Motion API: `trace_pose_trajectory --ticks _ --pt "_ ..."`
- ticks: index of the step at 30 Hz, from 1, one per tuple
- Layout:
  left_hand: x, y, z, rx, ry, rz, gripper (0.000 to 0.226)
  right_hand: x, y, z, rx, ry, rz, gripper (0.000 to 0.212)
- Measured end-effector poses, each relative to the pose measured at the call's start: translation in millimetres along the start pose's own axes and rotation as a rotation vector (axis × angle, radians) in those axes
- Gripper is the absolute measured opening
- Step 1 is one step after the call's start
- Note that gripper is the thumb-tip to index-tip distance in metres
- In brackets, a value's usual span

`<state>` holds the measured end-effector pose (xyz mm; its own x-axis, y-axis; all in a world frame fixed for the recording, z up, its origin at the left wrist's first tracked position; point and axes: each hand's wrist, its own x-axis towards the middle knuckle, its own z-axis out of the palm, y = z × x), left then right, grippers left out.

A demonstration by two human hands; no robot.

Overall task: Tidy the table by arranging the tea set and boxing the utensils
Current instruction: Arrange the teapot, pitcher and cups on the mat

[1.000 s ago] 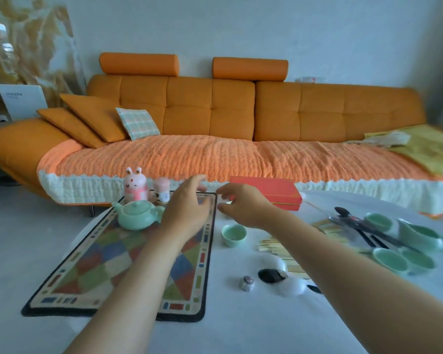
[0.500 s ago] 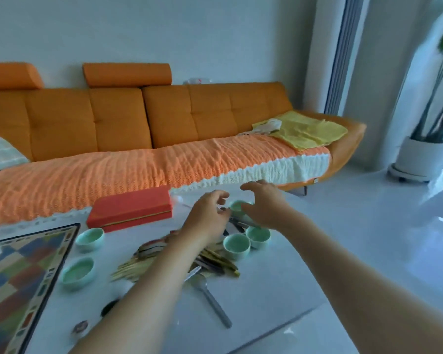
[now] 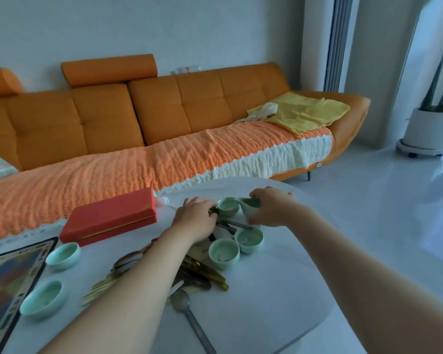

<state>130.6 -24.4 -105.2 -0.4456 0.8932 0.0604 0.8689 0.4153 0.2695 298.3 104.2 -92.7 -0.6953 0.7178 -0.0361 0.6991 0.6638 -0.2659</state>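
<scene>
Left hand (image 3: 193, 218) and right hand (image 3: 269, 210) outstretched, curled.

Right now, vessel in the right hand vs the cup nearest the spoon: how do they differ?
The vessel is gripped by the right hand; the cup stands free on the table, untouched. The vessel looks tipped, with its pale underside showing; the cup sits upright, mouth up. The vessel's inside reads darker green than the cup's pale inside. Both are green-glazed tea ware.

Box (image 3: 108, 221) lay on the table (image 3: 266, 302) before the sofa (image 3: 164, 111), mat (image 3: 8, 277) at left, two cups (image 3: 63, 256) beside it, utensil pile (image 3: 200, 274) midway, three cups (image 3: 224, 253) right.
</scene>
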Motion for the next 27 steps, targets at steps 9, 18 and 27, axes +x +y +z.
trace_pose_trajectory --ticks 9,18,27 --pt "-18.8 -8.8 -9.2 -0.057 0.106 0.04 0.04 -5.6 -23.5 -14.0 0.124 0.182 -0.097 0.072" --pt "-50.5 -4.9 -55.0 -0.86 0.162 -0.055 0.051 -33.3 -96.8 -23.0 0.381 0.209 -0.349 0.072" --pt "-129.2 -90.7 -80.5 -0.939 0.293 -0.15 0.04 -46.3 -193.0 1.3 0.326 0.154 -0.556 0.078"
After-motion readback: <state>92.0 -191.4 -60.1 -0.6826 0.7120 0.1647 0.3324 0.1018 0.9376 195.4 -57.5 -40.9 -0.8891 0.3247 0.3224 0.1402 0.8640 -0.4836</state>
